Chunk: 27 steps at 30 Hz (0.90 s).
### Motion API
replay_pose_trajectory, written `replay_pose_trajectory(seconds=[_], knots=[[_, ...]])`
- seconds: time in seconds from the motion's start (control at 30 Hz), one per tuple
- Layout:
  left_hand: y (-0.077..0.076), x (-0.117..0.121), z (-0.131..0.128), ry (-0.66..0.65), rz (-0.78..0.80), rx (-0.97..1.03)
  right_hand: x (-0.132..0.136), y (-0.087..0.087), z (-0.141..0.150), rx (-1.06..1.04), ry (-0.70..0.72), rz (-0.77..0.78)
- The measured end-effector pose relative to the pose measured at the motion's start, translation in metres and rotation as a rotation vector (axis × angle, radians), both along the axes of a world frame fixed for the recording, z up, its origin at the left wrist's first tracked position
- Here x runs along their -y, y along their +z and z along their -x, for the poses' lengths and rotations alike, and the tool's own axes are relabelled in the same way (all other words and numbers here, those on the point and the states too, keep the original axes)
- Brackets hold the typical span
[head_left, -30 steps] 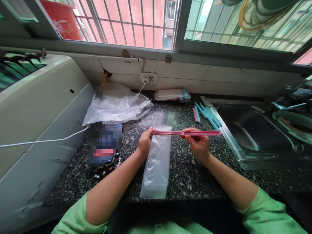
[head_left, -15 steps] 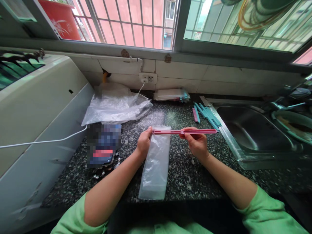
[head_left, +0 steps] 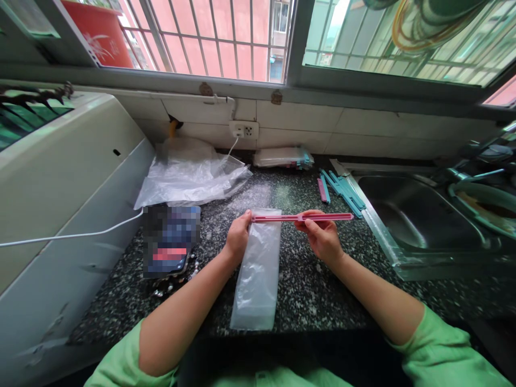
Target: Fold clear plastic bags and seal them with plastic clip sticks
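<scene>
A long pink bag sealing clip (head_left: 278, 218) lies level across the top of a clear plastic bag (head_left: 258, 274). The bag is flat and narrow, and hangs down toward the counter's front edge. My left hand (head_left: 239, 235) is closed at the clip's left end, by the bag's upper left corner. My right hand (head_left: 322, 236) pinches the clip right of the bag, where a wider pink part begins and sticks out to the right. Some fingertips of both hands are hidden behind the clip and bag.
Teal and pink sealing clips (head_left: 342, 191) lie beside the metal sink (head_left: 415, 215). Large plastic bags (head_left: 189, 172) and a packet of clips (head_left: 282, 157) are at the back. A blurred-out phone (head_left: 171, 242) lies left, near a white cable (head_left: 72, 236).
My right hand has shifted slightly left, and the wider pink part of the clip has moved left with it. My left hand and the bag stay nearly still.
</scene>
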<state>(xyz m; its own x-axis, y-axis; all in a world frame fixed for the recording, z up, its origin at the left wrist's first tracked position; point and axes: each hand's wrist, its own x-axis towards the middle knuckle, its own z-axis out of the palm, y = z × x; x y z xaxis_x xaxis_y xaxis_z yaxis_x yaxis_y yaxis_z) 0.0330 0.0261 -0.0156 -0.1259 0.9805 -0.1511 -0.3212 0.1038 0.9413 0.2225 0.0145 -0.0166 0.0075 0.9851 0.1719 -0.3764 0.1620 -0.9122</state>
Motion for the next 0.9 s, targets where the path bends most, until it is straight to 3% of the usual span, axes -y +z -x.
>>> replay_pose_trajectory(seconds=[0.23,0.47,0.9], knots=[[0.009,0.002,0.002,0.018,-0.150,-0.243,-0.001,-0.001,-0.001,0.013,0.009,0.035],[0.003,0.001,0.004,0.049,-0.216,-0.415,-0.005,-0.010,-0.006,0.232,-0.065,-0.059],[0.008,0.004,0.002,-0.004,-0.213,-0.342,-0.002,-0.006,-0.010,0.652,-0.148,-0.385]])
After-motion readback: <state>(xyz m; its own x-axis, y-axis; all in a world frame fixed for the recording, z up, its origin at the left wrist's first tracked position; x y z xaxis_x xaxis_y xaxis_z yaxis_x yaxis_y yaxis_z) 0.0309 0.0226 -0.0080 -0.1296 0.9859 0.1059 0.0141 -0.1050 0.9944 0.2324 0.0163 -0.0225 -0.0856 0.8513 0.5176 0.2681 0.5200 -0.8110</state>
